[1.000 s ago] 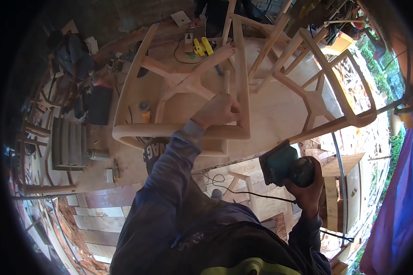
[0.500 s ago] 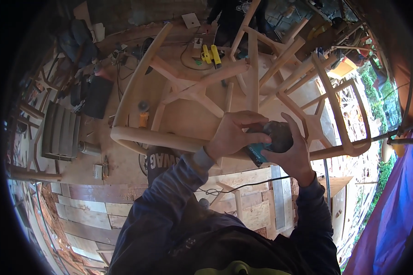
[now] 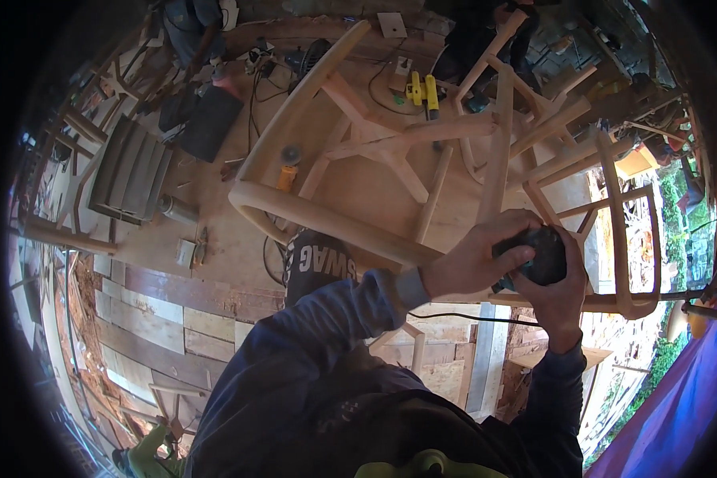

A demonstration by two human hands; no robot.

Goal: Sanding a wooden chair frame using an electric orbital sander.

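Here, sander [image 3: 540,256] gripped, both hands' fingers [image 3: 508,256] around

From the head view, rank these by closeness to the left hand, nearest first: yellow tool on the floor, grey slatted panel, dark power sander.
1. dark power sander: gripped under the left hand.
2. yellow tool: on the floor, straight beyond the chair frame.
3. grey slatted panel: far left, on the floor.
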